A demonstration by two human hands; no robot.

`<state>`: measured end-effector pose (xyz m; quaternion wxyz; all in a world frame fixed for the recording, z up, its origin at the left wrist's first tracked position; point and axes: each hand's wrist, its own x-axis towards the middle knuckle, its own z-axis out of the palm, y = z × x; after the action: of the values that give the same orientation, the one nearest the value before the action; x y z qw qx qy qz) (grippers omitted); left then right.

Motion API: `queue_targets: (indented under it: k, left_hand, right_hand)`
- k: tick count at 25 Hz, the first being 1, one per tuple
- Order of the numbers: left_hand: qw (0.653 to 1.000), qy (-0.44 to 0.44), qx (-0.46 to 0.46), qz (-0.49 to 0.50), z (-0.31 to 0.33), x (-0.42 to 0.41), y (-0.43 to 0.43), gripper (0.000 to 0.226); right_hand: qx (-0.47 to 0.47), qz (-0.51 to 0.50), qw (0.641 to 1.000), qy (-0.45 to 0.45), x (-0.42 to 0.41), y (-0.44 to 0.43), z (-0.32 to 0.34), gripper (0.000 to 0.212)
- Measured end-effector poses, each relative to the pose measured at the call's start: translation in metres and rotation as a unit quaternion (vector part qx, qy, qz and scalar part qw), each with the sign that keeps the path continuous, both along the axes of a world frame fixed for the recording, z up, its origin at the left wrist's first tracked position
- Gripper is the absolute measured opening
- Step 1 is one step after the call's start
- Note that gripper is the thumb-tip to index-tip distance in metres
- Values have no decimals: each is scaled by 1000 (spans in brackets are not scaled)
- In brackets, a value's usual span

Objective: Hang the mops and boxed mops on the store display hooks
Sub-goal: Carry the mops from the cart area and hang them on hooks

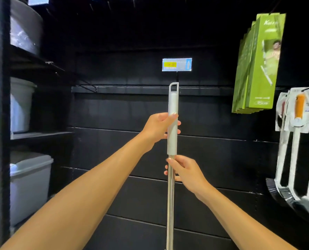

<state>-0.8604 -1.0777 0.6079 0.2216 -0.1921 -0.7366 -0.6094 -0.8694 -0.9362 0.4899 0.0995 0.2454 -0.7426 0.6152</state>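
Two bare forearms, no sleeves, hands (159, 126) ungloved, short plain nails

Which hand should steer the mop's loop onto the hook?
Left hand, probably. It grips the grey grip nearest the loop, just below the price tag; the right hand holds the metal pole lower.

We have both bare arms stretched forward and up, forearms converging toward the middle. Our left hand (157, 127) sits higher, fingers curled round in a closed grip with the thumb laid upward along the front. Our right hand (184, 171) is just below it, fingers wrapped tight, wrist bent slightly inward.
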Motion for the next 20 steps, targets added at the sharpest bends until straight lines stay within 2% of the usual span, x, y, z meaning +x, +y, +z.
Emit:
queue_targets:
  k: [13, 20]
  left_hand:
    - [998, 58, 2, -1, 59, -89, 7, 36]
    - [998, 67, -8, 5, 58, -129, 2, 35]
  right_hand:
    - [-10, 22, 998, 61, -93, 5, 59, 18]
    - [-16, 48, 997, 63, -134, 3, 59, 18]
